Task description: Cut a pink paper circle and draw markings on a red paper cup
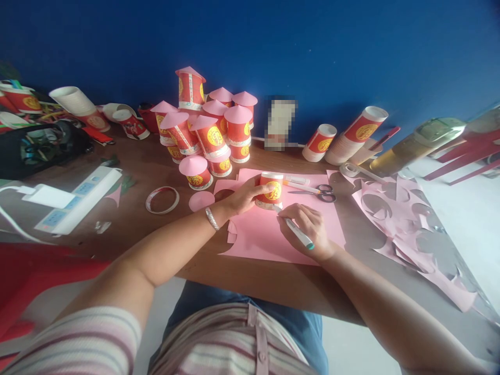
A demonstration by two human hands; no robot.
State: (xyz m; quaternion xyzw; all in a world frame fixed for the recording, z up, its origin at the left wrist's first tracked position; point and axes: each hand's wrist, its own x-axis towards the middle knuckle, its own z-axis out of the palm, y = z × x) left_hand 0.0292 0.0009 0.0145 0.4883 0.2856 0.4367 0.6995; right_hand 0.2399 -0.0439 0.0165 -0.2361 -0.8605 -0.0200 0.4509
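Note:
My left hand (pixel 250 195) is wrapped round a red paper cup (pixel 274 190) with a yellow emblem and a white band at its lower end. The cup is over a stack of pink paper (pixel 269 237). In my right hand (pixel 308 229) is a white marker (pixel 296 230) with a green end, its other end close to the cup's white band. Whether the tip touches the band I cannot tell. Behind the cup lie black-handled scissors (pixel 326 193) and an orange-and-white pen (pixel 302 186). A pink paper disc (pixel 201 201) lies left of the sheets.
Several red cups with pink cone tops (pixel 214 136) are stacked at the back. A tape roll (pixel 162 200) and a power strip (pixel 80 200) lie left. Right are pink paper scraps (pixel 414 245), stacked cups (pixel 355 135) and a bottle (pixel 416 146).

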